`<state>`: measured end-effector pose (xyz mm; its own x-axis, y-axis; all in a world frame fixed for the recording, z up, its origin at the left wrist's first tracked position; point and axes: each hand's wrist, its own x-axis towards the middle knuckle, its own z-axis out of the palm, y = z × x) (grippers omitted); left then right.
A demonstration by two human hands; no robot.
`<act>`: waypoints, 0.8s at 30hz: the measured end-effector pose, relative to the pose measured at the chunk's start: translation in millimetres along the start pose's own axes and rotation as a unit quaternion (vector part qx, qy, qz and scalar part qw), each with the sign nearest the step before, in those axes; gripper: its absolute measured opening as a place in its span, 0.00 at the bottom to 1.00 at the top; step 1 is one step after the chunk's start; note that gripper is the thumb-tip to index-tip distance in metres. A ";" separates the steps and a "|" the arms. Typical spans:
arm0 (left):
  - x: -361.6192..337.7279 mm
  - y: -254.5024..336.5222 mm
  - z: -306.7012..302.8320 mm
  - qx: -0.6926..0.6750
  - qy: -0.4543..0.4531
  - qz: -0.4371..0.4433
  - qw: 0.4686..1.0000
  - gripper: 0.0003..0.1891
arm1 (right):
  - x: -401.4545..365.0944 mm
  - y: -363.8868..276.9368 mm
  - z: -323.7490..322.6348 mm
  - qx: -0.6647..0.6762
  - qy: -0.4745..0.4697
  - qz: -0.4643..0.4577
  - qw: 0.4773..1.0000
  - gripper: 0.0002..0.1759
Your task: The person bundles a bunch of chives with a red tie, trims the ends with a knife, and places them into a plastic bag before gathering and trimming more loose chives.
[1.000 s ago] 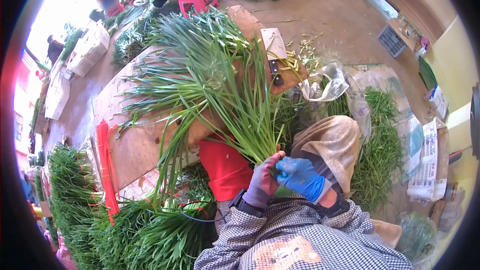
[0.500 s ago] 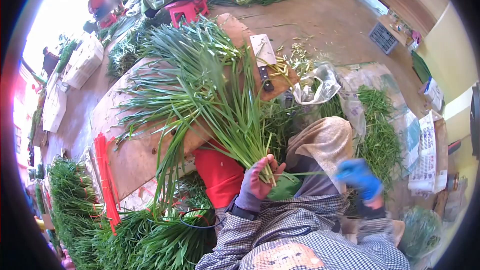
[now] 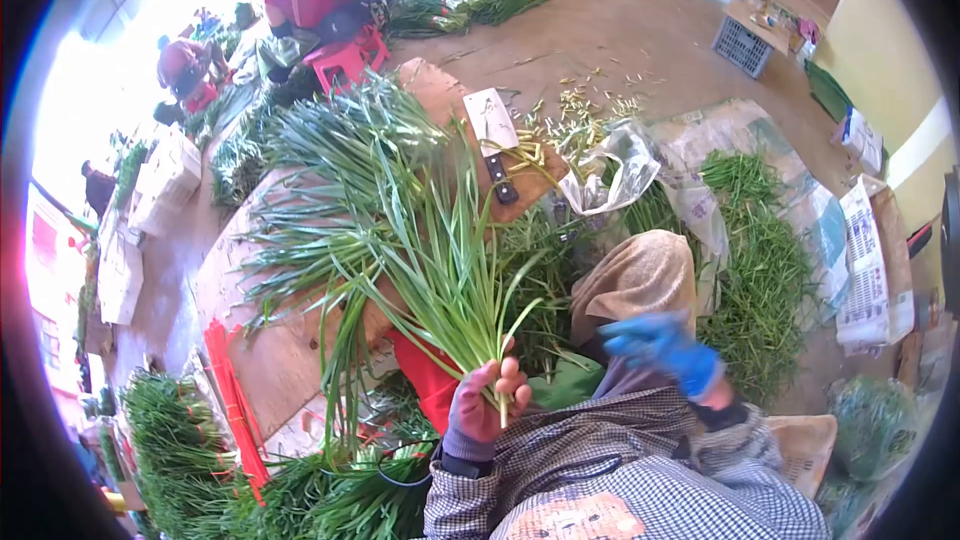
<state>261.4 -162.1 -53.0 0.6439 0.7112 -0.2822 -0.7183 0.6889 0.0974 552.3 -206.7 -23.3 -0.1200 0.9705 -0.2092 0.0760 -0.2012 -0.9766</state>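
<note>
Cleaver (image 3: 493,140) on board (image 3: 268,345) (red ties (image 3: 236,412) nearby)

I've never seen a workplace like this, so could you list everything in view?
held bunch: one, green, fanning up from the left hand
cleaver: one, steel blade and dark handle, on the wooden board
wooden board: one, brown, before the person
red strips: a sheaf, red, at the board's left edge
plastic bag: one, clear, right of the cleaver
loose greens: one pile, green, floor at right
stool: one, pink-red, beyond the board
left hand: purple glove, shut on the bunch's stems
right hand: blue glove, blurred, apart from the bunch
</note>
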 end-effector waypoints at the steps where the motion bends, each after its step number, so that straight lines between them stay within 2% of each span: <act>1: -6.3 4.3 -1.4 -0.013 -0.014 -0.025 0.999 0.22 | 13.3 -56.6 36.6 0.015 -0.037 0.186 0.982 0.23; 2: -11.4 8.6 -1.3 -0.026 -0.028 -0.048 0.998 0.21 | 33.5 -33.7 58.9 -0.048 -0.060 0.030 0.997 0.24; 3: -19.3 10.0 7.8 -0.026 0.010 -0.060 0.998 0.21 | 53.0 -7.7 77.3 -0.107 -0.080 -0.128 0.983 0.25; 4: -25.1 11.5 6.5 -0.017 0.014 -0.052 0.998 0.21 | 64.2 -10.5 88.1 -0.055 -0.115 -0.118 0.985 0.27; 6: -32.3 11.1 11.1 0.107 0.050 -0.081 0.990 0.21 | 82.9 0.6 113.6 0.063 -0.059 -0.076 0.993 0.23; 7: -35.5 7.5 21.9 0.183 0.057 -0.043 0.980 0.21 | 88.4 3.7 113.7 0.067 -0.063 -0.082 0.992 0.23; 8: -36.9 8.7 22.4 0.188 0.059 -0.040 0.980 0.21 | 92.3 4.0 110.7 -0.040 -0.057 -0.080 0.994 0.22; 9: -38.4 8.0 20.2 0.189 0.097 -0.031 0.977 0.18 | 94.0 4.9 108.0 -0.147 -0.048 -0.074 0.985 0.25; 10: -39.8 6.2 16.2 0.189 0.135 -0.025 0.972 0.15 | 94.4 6.6 107.8 -0.145 -0.046 -0.074 0.986 0.25; 12: -39.9 2.8 12.1 0.201 0.144 -0.012 0.969 0.14 | 92.1 2.8 107.2 -0.029 -0.017 -0.108 0.994 0.31; 14: -38.7 -1.4 12.9 0.270 0.191 0.023 0.944 0.14 | 86.3 2.4 100.3 -0.001 -0.029 -0.090 0.995 0.30; 15: -37.3 -1.1 8.3 0.286 0.172 0.022 0.942 0.14 | 86.8 5.8 98.2 -0.015 -0.029 -0.105 0.994 0.25; 16: -34.5 -2.1 6.6 0.290 0.171 0.018 0.941 0.14 | 87.8 9.5 96.7 -0.028 -0.030 -0.120 0.992 0.19; 18: -29.6 -4.6 4.7 0.303 0.141 0.026 0.942 0.15 | 87.6 6.7 94.0 -0.051 -0.013 -0.144 0.988 0.19; 20: -28.8 -5.5 3.0 0.282 0.138 0.023 0.949 0.16 | 84.1 0.7 89.5 -0.008 -0.012 -0.079 0.997 0.19; 24: -28.6 -8.5 8.6 0.230 0.147 0.034 0.962 0.17 | 91.1 8.7 84.9 0.052 0.021 -0.071 0.996 0.22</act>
<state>251.3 -187.1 -37.6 0.4492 0.7332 -0.5106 -0.5206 0.6792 0.5173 458.0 -131.3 -55.1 -0.0807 0.9944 -0.0676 -0.0412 -0.0711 -0.9966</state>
